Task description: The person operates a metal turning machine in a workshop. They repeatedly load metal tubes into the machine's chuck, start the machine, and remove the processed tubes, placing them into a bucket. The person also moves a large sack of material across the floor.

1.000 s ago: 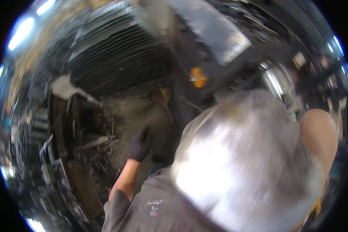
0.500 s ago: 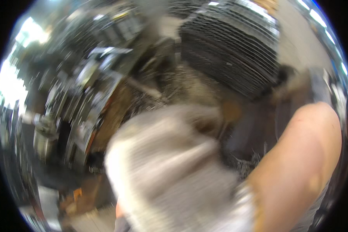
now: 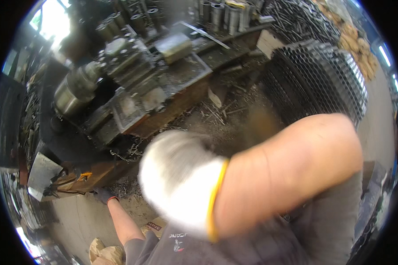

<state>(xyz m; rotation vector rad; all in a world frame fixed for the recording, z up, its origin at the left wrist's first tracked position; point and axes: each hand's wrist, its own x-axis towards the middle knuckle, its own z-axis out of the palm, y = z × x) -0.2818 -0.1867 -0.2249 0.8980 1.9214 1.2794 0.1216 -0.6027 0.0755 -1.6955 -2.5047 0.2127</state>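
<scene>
My right hand (image 3: 172,170), in a white and grey work glove with a yellow cuff, is raised close in front of me. It is smeared by motion, and its fingers are hidden. At the lower left my left hand (image 3: 102,195), in a dark glove with an orange cuff, reaches to the lower brown edge of a lathe. Its fingers are too small and dark to make out. An orange piece (image 3: 85,176) lies just above that hand. Farther up are the lathe's round metal chuck (image 3: 73,90) and its tool post (image 3: 121,55).
Upright metal tubes (image 3: 217,14) and a long silver tool (image 3: 205,34) sit on the lathe's far side. To the right rises a large stack of tubes (image 3: 316,81). Metal shavings (image 3: 214,112) lie below the lathe bed. A cardboard box (image 3: 154,226) is on the floor.
My view has swung, bringing the lathe nearer the middle and the tube stack farther right. My right forearm now crosses more level, and my left arm has come into sight.
</scene>
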